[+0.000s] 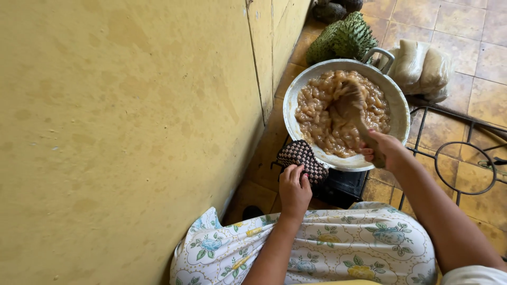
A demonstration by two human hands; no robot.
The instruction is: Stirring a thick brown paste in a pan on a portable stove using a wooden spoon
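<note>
— Holding what, each hand?

— Right hand (381,150) is closed round the handle of a wooden spoon (353,108); left hand (294,188) grips a woven checked potholder (303,159) pressed on the pan (292,100) rim.

— Which way does the spoon run?

— Its long axis slants from the hand at the pan's near rim up and away, bowl end buried in the brown chunky mash (322,119) mid-pan.

— Around the pan?

— A yellow wall (132,132) is just beside it on the left. Past its far rim lie spiky green fruit (343,38) and a clear bag (422,68) on the tiled surface. A burner ring (467,168) sits to its right. Nothing blocks the spoon.
</note>
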